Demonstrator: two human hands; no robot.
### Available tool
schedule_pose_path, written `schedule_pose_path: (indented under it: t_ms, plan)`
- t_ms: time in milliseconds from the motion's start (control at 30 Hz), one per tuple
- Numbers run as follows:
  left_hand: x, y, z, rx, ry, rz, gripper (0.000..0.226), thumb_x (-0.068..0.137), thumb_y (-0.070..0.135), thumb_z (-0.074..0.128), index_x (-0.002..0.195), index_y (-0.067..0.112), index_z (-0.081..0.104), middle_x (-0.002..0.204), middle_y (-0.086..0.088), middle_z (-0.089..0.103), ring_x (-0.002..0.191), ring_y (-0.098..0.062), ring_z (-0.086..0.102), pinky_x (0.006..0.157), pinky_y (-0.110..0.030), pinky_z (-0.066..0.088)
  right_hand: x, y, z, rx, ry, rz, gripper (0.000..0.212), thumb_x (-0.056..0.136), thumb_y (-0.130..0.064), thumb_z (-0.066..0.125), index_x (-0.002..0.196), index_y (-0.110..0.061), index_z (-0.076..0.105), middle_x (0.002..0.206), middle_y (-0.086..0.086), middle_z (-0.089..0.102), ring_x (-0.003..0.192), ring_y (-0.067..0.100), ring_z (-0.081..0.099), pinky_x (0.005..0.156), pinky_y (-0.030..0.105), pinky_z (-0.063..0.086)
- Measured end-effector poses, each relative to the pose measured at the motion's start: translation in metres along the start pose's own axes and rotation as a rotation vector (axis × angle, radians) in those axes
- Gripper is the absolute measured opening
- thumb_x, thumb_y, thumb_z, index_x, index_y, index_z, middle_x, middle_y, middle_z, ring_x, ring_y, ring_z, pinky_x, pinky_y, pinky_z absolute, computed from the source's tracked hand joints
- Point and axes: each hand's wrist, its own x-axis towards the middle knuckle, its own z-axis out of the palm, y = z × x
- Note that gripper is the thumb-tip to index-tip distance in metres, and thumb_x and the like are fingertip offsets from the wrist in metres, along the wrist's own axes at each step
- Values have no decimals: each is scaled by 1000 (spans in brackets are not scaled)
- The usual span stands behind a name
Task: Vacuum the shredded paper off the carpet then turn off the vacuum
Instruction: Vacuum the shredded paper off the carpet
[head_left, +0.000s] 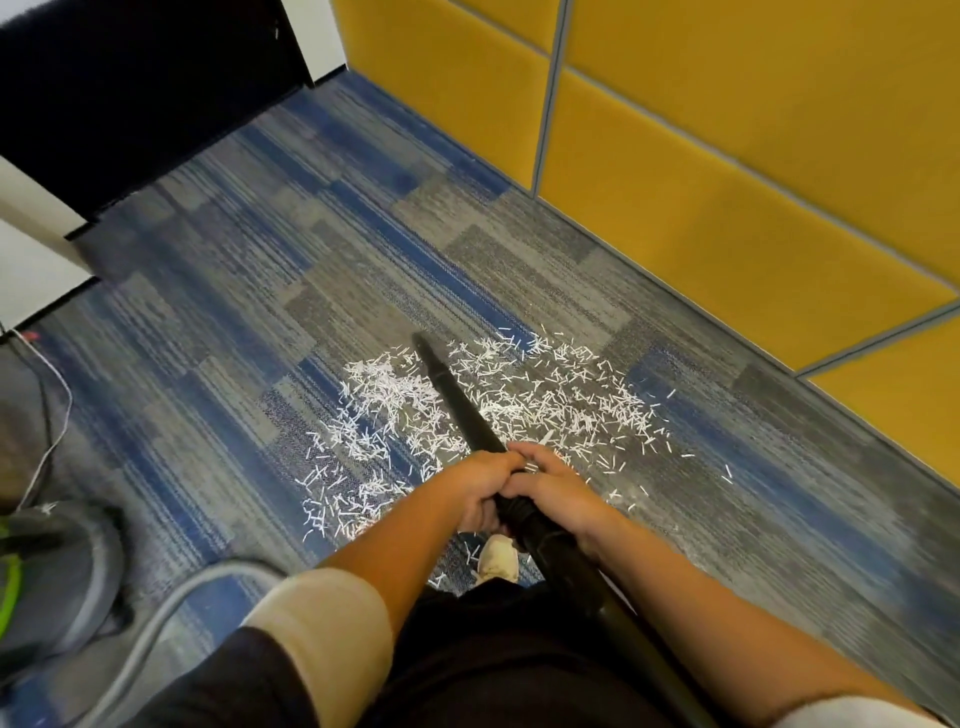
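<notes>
White shredded paper (395, 415) lies scattered over the blue and grey carpet (270, 270) in front of me. A black vacuum wand (457, 400) slants forward through the pile, its tip resting near the pile's far edge. My left hand (480, 480) and my right hand (553, 486) both grip the wand side by side where it widens into the handle. The grey vacuum body (57, 582) with green trim sits at the lower left, and its grey hose (171, 608) curves toward me.
Yellow padded wall panels (727, 171) run along the right. A dark opening (130, 88) and white wall edges stand at the upper left. A white cable (49, 441) trails on the floor at left. My white shoe (498, 558) shows below my hands.
</notes>
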Motion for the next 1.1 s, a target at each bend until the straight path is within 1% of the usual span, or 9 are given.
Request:
schedule_pose_path:
  t_ms: [133,233,333,433,667,700,833,967,1100]
  plan:
    - [-2,-1,-8,-60,10,9,18,98,23,44,107,9,50,79,-14,63,69,-25,64,72,-40,54,6,-4,7,-46,-28,10,53,84,2,57,127,-27,48,80,12,62,55,22,59,49,26,51]
    - [-5,-3,-17,-111,33,16,15,99,23,45,98,10,50,80,-13,63,71,-25,64,87,-44,51,11,-6,13,-98,-57,17,54,83,0,57,127,-29,48,85,14,62,58,23,60,52,29,52]
    - [-8,-4,-23,-134,37,28,14,99,23,44,98,10,50,81,-13,62,72,-25,63,91,-46,49,16,-8,19,-130,-90,9,57,81,0,59,129,-29,48,92,18,63,60,26,61,53,31,53]
    - [-12,-5,-27,-165,50,27,16,99,23,43,103,9,49,78,-12,62,67,-23,62,74,-39,53,16,-12,24,-136,-119,13,56,82,1,58,128,-29,48,88,14,62,58,26,61,49,29,52]
    - [-29,-8,-38,-194,117,40,21,101,21,40,84,11,48,69,-10,56,55,-19,56,43,-25,46,20,-16,39,-210,-166,6,56,82,3,57,131,-24,47,92,9,58,60,22,60,46,25,51]
    - [-31,-9,-40,-197,125,39,22,101,21,40,84,11,48,69,-11,56,54,-19,56,41,-25,47,19,-17,41,-224,-172,5,55,83,3,56,130,-23,46,90,7,56,61,20,59,46,25,51]
    - [-38,-14,-46,-240,127,31,21,101,21,41,86,8,50,72,-13,58,62,-23,59,58,-33,49,19,-17,49,-258,-203,35,57,81,2,57,130,-26,48,87,11,60,58,21,58,46,24,50]
    - [-40,-17,-48,-242,170,48,18,101,20,42,86,11,47,68,-12,56,47,-18,58,38,-25,47,18,-17,54,-266,-205,19,55,82,6,55,127,-24,49,77,10,59,52,19,57,44,22,48]
    - [-39,-18,-46,-245,164,25,16,101,23,42,91,12,47,71,-12,57,55,-20,60,44,-30,49,16,-16,52,-249,-213,47,57,82,5,54,129,-27,47,85,9,57,56,21,58,44,26,50]
